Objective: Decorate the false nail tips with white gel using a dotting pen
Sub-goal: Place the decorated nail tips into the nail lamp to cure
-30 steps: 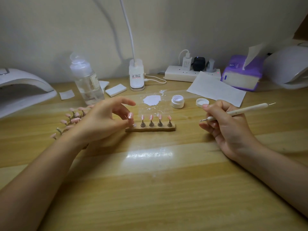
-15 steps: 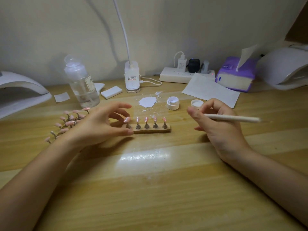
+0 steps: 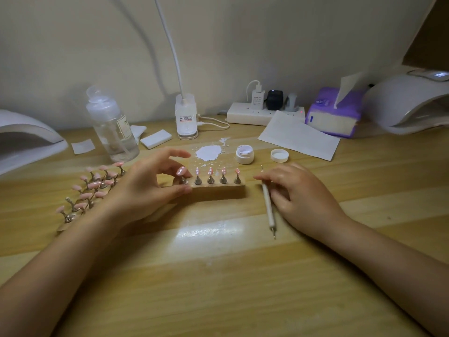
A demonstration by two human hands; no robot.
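A wooden holder [image 3: 218, 190] in the middle of the table carries a row of pink nail tips [image 3: 210, 171] with white dots, each on a metal peg. My left hand [image 3: 150, 188] pinches its left end, thumb on the front edge and a finger behind the leftmost nail tip [image 3: 181, 171]. The white dotting pen [image 3: 268, 205] lies flat on the table just right of the holder. My right hand [image 3: 301, 193] rests palm down beside it, a relaxed finger lying across the pen's upper part. An open jar of white gel [image 3: 245, 154] stands behind the holder.
The jar's lid [image 3: 279, 155] and a white gel smear [image 3: 209, 152] lie near the jar. Several more pink tips on pegs [image 3: 92, 188] stand behind my left wrist. A clear bottle [image 3: 113, 132], lamp base [image 3: 186, 117], power strip [image 3: 252, 115], paper sheet [image 3: 298, 136], tissue pack [image 3: 332, 115] and two curing lamps [image 3: 24, 142] line the back.
My right hand has lowered the pen and laid it flat on the table, loosening its grip. My left hand has brought the leftmost tip down onto the holder.
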